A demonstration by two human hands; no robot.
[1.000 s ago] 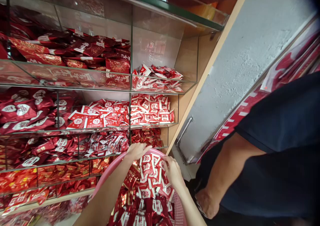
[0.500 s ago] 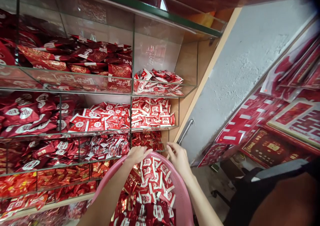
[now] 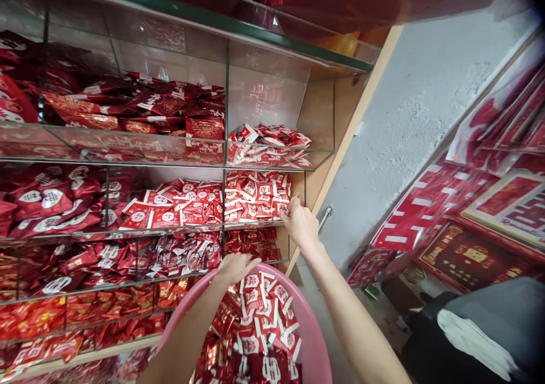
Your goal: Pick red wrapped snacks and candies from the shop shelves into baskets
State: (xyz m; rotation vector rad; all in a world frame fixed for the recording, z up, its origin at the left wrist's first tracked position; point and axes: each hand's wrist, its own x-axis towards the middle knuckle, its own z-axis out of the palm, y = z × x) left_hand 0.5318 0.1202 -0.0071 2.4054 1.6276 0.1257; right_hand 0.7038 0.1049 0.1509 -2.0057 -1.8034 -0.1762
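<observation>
A pink plastic basin (image 3: 315,321) stands low in front of me, heaped with small red-and-white wrapped packets (image 3: 252,302) and darker red and gold ones. My left hand (image 3: 237,268) is closed over its far rim, fingers pointing right. My right hand (image 3: 300,223) is raised to the glass front of a shelf compartment filled with red-and-white packets (image 3: 258,194). Its fingers are loosely bent and apart, with the tips by the packets at the right end. I see nothing held in it.
Glass-divided shelves (image 3: 183,163) hold several kinds of red packets, with large dark red bags (image 3: 46,194) at left. A wooden side panel (image 3: 340,140) borders a grey wall (image 3: 409,89). Red printed goods (image 3: 421,202) hang at right, above a dark seat with a white cloth (image 3: 472,338).
My right hand has moved up from beside the basin rim to the packets in the shelf compartment. My left hand stays at the rim. The view has shifted slightly.
</observation>
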